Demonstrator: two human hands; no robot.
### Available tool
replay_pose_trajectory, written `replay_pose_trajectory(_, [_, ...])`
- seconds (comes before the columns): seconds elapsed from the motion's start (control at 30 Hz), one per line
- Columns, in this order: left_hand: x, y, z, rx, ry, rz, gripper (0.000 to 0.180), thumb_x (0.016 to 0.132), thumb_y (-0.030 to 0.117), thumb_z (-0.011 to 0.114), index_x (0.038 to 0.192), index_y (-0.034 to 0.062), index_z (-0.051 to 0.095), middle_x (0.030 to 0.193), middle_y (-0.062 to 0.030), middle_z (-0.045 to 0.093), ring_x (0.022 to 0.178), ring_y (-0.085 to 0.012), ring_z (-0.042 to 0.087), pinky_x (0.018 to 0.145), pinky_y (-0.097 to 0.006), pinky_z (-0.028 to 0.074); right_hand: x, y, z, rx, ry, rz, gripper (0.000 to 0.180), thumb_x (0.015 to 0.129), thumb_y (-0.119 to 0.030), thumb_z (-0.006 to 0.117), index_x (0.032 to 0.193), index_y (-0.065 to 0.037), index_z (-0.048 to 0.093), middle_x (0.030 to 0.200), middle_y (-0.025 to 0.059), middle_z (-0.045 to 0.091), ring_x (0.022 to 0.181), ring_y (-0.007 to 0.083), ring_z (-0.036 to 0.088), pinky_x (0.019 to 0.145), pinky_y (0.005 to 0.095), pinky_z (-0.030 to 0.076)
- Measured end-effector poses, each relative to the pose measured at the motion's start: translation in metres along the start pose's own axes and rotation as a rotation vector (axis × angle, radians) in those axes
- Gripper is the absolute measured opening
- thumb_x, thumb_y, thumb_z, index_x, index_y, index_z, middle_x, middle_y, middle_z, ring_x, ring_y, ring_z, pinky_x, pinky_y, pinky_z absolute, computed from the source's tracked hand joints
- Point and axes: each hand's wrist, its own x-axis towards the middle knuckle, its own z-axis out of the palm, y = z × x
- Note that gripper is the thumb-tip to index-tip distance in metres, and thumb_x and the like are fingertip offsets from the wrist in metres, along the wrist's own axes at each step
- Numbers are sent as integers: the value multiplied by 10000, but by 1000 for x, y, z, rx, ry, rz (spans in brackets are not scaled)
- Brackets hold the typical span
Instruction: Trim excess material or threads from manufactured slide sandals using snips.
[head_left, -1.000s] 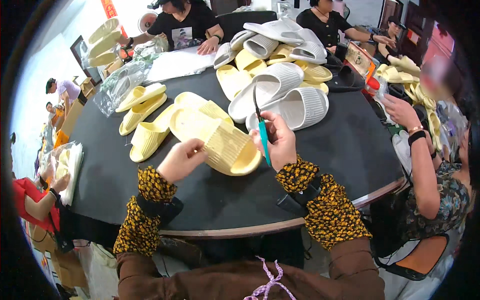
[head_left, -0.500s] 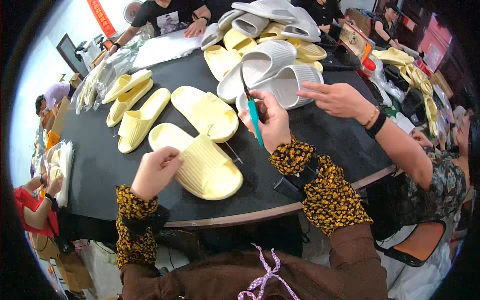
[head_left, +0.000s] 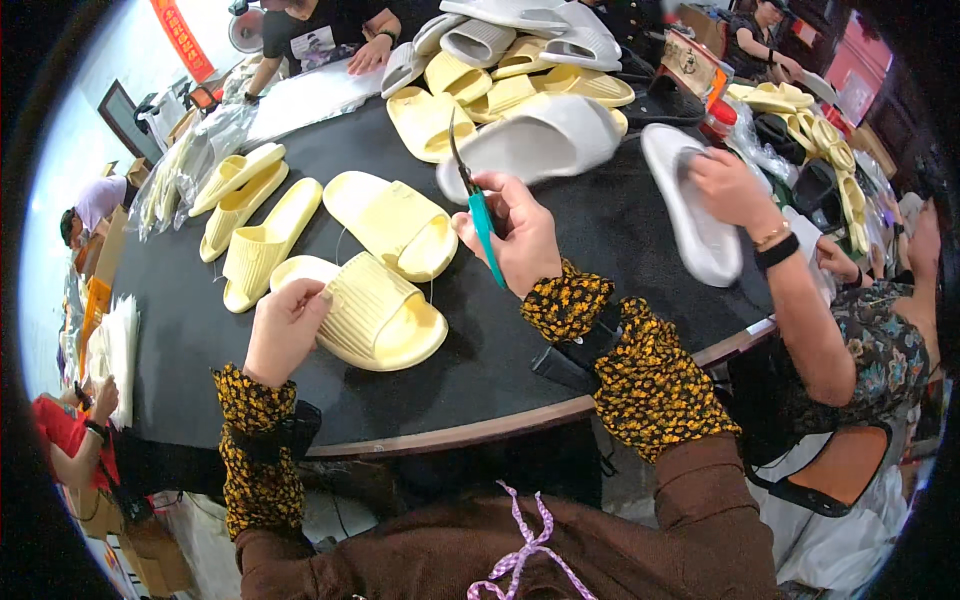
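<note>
Two hands worked at the near edge of the round black worktop (head_left: 500,370). Left hand (head_left: 285,328) rested on the heel end of a ribbed pale-yellow foam slide sandal (head_left: 375,315), fingers curled and pressed against it. Right hand (head_left: 515,235), just beyond, had its fingers wrapped tight on teal-handled scissors (head_left: 475,205), blades pointing up. Further out, a second yellow slide (head_left: 395,222) lay beside the first. Farther right, a co-worker's hand (head_left: 730,190) gripped a white slide (head_left: 690,215); a heap of yellow and white slides (head_left: 510,70) sat at the far side.
</note>
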Motion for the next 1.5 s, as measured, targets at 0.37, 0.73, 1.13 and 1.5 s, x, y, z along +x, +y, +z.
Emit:
replay_pose_trajectory(0.37, [24, 3, -6, 179, 8, 199, 191, 810, 143, 577, 880, -32, 604, 617, -71, 574, 560, -98, 518, 539, -243, 421, 0, -6, 1, -31, -27, -61, 351, 778, -74, 648, 1081, -9, 484, 715, -4, 543, 639, 31, 496, 587, 192, 432])
replay_pose_trajectory(0.73, [39, 9, 4, 268, -91, 148, 499, 802, 192, 606, 1212, -29, 429, 554, -56, 524, 530, -88, 488, 525, -253, 406, 0, -7, -1, -29, -53, -40, 371, 757, -55, 647, 1077, 14, 472, 766, 79, 609, 710, 95, 596, 633, 242, 488])
replay_pose_trajectory(1.13, [63, -1, 18, -1, -271, -30, 703, 813, 211, 598, 1354, -15, 211, 675, -56, 592, 626, -81, 539, 572, -232, 432, -1, -10, -3, -4, -65, 0, 378, 754, -58, 643, 1080, 16, 469, 820, 104, 630, 750, 127, 627, 660, 256, 506])
replay_pose_trajectory(1.5, [65, -3, 23, -106, -208, -65, 468, 803, 181, 606, 1171, -11, 391, 761, -80, 601, 691, -110, 571, 635, -248, 459, -1, -10, 1, 26, -66, 19, 368, 756, -62, 645, 1074, 13, 476, 819, 110, 630, 759, 126, 626, 669, 260, 507])
